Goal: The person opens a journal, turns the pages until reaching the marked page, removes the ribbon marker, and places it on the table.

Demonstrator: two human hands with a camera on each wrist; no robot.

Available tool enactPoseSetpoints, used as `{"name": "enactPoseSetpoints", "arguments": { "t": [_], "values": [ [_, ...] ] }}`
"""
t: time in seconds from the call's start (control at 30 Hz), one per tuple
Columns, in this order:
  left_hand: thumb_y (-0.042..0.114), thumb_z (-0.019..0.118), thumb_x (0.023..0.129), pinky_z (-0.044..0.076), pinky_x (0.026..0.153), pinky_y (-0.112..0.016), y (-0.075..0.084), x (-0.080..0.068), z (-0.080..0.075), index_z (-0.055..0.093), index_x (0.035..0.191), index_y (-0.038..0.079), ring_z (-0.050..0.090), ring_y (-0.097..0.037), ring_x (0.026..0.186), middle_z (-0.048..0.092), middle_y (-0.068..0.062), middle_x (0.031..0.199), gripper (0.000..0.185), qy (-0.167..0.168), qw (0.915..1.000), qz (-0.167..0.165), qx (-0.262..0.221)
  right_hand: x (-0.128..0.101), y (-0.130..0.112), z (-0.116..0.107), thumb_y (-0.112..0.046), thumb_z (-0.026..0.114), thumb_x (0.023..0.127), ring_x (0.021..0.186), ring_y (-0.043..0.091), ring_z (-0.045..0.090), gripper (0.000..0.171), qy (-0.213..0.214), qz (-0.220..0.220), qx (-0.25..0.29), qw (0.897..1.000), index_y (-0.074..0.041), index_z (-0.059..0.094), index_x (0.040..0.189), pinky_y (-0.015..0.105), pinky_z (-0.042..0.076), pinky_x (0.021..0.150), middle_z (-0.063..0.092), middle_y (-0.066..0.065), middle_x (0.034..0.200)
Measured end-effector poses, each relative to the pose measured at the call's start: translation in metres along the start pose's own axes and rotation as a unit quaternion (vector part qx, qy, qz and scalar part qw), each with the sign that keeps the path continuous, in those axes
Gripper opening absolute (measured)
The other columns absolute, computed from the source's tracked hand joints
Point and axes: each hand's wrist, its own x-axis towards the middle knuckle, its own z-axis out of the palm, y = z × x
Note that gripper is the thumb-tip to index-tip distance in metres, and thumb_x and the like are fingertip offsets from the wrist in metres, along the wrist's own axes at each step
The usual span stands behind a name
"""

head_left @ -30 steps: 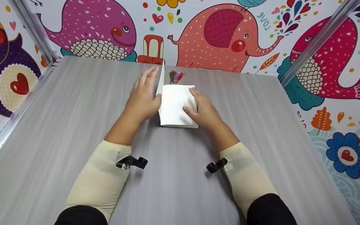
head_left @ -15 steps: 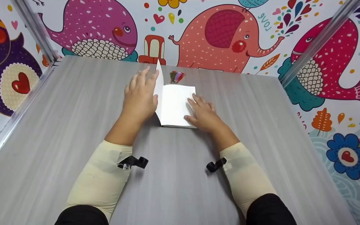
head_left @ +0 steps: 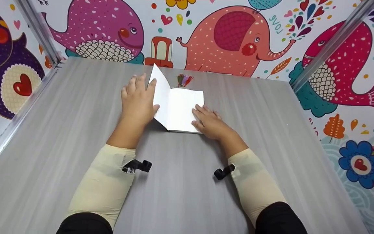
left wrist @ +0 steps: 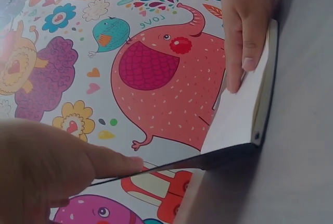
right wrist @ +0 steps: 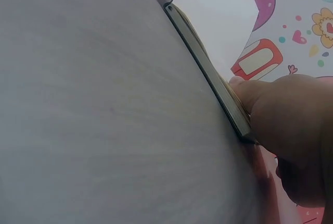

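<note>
A notebook with a dark cover lies on the grey table, its blank white page (head_left: 185, 110) facing up. Its cover (head_left: 161, 94), white on the inside, leans up and to the left. My left hand (head_left: 138, 100) holds the cover's left edge; the left wrist view shows the thumb (left wrist: 119, 162) on the inner side and the fingers lower down. My right hand (head_left: 212, 122) rests on the right edge of the page with fingers stretched out. In the right wrist view its thumb (right wrist: 242, 89) lies over the page edge.
Just beyond the notebook lies a multicoloured tassel-like thing (head_left: 184, 80). The grey table (head_left: 177, 195) ends at printed wall panels (head_left: 226, 42) with metal posts (head_left: 330, 42) at the corners.
The cover has tipped from nearly upright over to the left, along with my left hand. My right hand has moved slightly down and its fingers now lie flatter on the page.
</note>
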Motion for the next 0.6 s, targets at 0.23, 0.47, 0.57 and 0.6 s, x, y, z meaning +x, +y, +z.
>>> {"name": "enactPoseSetpoints", "arguments": {
  "t": [0.23, 0.47, 0.57, 0.6],
  "values": [
    [0.043, 0.082, 0.093, 0.021, 0.129, -0.071, -0.011, 0.005, 0.014, 0.041, 0.166, 0.017, 0.018, -0.045, 0.164, 0.027, -0.022, 0.175, 0.087, -0.039, 0.9990, -0.012, 0.017, -0.001, -0.002, -0.001, -0.051, 0.040, 0.113, 0.171, 0.027, 0.005, 0.069, 0.001, 0.001, 0.005, 1.000, -0.022, 0.023, 0.173, 0.064, 0.005, 0.136, 0.013, -0.001, 0.183],
    [0.049, 0.079, 0.093, 0.014, 0.129, -0.074, -0.018, 0.008, 0.027, 0.041, 0.166, 0.016, 0.017, -0.046, 0.164, 0.027, -0.022, 0.175, 0.089, -0.073, 0.9971, -0.011, 0.018, -0.003, -0.002, -0.001, -0.053, 0.040, 0.113, 0.171, 0.025, 0.004, 0.070, 0.002, 0.006, 0.008, 1.000, -0.023, 0.022, 0.173, 0.062, 0.003, 0.137, 0.013, -0.003, 0.183],
    [0.051, 0.078, 0.094, 0.006, 0.129, -0.076, -0.018, 0.006, 0.031, 0.039, 0.167, 0.016, 0.014, -0.045, 0.166, 0.026, -0.020, 0.176, 0.090, -0.098, 0.9950, -0.015, 0.014, -0.002, -0.003, -0.001, -0.054, 0.041, 0.112, 0.171, 0.024, 0.004, 0.070, 0.002, 0.006, 0.009, 1.000, -0.024, 0.022, 0.173, 0.061, 0.003, 0.137, 0.013, -0.003, 0.183],
    [0.052, 0.077, 0.095, 0.004, 0.129, -0.077, -0.018, 0.006, 0.032, 0.038, 0.167, 0.016, 0.013, -0.045, 0.166, 0.026, -0.020, 0.177, 0.089, -0.105, 0.9943, -0.016, 0.011, -0.002, -0.003, -0.001, -0.054, 0.041, 0.112, 0.171, 0.024, 0.004, 0.070, 0.002, 0.006, 0.009, 1.000, -0.024, 0.022, 0.173, 0.061, 0.003, 0.137, 0.013, -0.003, 0.183]
  ]
}}
